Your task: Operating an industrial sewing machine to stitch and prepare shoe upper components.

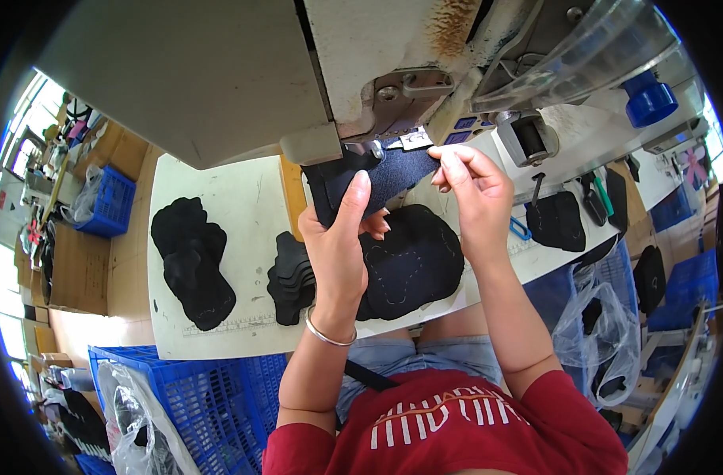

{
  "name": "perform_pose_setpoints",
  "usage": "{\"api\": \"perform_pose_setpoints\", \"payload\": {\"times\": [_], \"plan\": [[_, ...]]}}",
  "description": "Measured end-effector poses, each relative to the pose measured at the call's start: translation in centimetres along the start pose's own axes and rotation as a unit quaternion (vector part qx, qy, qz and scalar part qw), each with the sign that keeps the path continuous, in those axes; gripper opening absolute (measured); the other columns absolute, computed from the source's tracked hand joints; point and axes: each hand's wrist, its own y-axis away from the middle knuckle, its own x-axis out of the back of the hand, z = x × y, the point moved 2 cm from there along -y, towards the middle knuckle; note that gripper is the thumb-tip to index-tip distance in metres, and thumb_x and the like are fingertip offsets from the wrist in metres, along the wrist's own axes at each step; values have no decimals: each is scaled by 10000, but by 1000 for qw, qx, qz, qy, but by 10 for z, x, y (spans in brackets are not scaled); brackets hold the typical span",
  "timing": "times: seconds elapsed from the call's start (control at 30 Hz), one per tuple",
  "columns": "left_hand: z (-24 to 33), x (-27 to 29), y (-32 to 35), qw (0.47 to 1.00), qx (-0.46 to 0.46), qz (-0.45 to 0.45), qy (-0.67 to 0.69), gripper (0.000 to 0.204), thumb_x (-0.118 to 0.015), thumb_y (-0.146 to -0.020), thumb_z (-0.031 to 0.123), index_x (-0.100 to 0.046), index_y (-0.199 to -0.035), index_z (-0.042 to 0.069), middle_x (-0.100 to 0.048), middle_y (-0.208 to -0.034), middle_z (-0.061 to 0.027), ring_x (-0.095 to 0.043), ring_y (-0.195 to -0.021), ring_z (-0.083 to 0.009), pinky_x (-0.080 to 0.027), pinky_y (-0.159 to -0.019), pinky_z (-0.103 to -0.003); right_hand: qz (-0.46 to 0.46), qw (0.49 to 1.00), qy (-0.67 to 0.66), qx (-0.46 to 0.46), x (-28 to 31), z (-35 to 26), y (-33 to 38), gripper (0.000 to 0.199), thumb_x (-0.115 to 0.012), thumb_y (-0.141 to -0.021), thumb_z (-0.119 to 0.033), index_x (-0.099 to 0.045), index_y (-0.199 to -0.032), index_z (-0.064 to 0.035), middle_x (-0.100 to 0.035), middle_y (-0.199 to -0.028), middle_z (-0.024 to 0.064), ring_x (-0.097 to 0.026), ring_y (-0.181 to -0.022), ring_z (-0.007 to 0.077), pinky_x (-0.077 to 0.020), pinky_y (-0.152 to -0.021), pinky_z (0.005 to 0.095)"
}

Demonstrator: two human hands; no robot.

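Note:
My left hand grips the near left part of a black fabric piece, with the thumb on top and fingers underneath. At the piece's right edge, my right hand pinches it between thumb and fingertips. The fabric's far edge lies under the head of a sewing machine, around the presser foot. Just below my hands, a large black panel with pale dashed marks rests on the table. Beside my left wrist sits a stack of small black pieces.
Overlapping black pieces lie at the table's left. Another black piece and green-handled snips are at the right. Blue crates stand by the near edge, one with a plastic bag. A blue cup-shaped part is at upper right.

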Motion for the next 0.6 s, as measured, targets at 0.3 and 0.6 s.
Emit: {"api": "perform_pose_setpoints", "payload": {"times": [0.3, 0.6], "plan": [[5, -7, 0, 998, -31, 39, 44, 205, -630, -885, 140, -536, -1010, 7, -585, -761, -34, -550, -494, -121, -447, -443, -228, -73, 995, -8, -74, 7, -13, -18, 368, -504, -944, -339, -592, -874, 12, -474, -581, -25, -387, -501, 34, -295, -478, 191], [55, 149, -24, 986, -61, 56, -141, 410, -692, -843, 215, -559, -1170, 7, -642, -972, -73, -629, -837, -94, -513, -801, -223, -84, 993, 78, -24, 23, -26, 0, 336, -478, -973, -322, -573, -1084, -19, -468, -591, 17, -375, -515, 48, -269, -473, 195]]}}
